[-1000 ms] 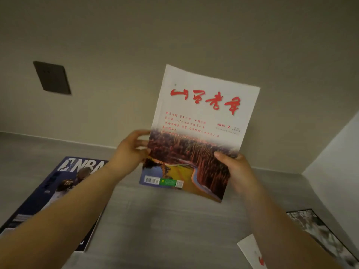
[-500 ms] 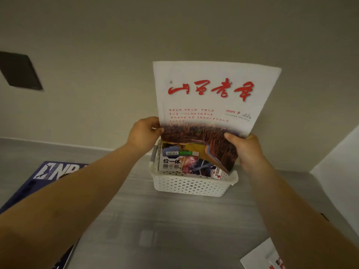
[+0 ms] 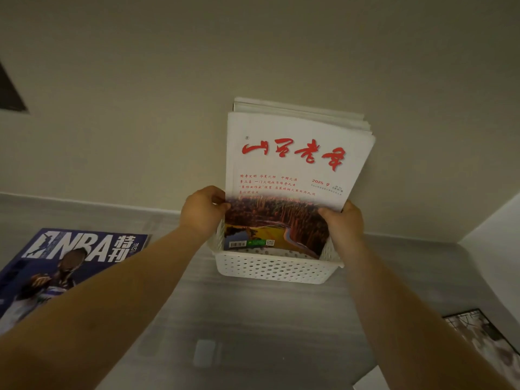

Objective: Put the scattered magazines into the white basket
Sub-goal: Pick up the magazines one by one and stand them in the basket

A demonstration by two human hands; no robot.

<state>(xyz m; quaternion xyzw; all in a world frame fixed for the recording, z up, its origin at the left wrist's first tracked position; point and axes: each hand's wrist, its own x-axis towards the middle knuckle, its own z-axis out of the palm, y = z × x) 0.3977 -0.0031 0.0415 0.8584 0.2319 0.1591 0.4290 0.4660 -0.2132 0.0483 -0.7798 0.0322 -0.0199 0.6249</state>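
A white magazine with red characters and a forest photo stands upright inside the white perforated basket, in front of other magazines whose top edges show behind it. My left hand grips its left edge and my right hand grips its right edge, both at the basket's rim. A blue NBA magazine lies flat on the grey table at the left. A dark-framed magazine lies at the right edge, and a white corner of another shows at the bottom.
The basket stands against the beige wall at the back of the grey table. A white side panel rises at the right. A dark wall plate is at the far left.
Both hands carried the white magazine from mid-air above the table down into the basket, where it now stands lower, in front of the other magazines.
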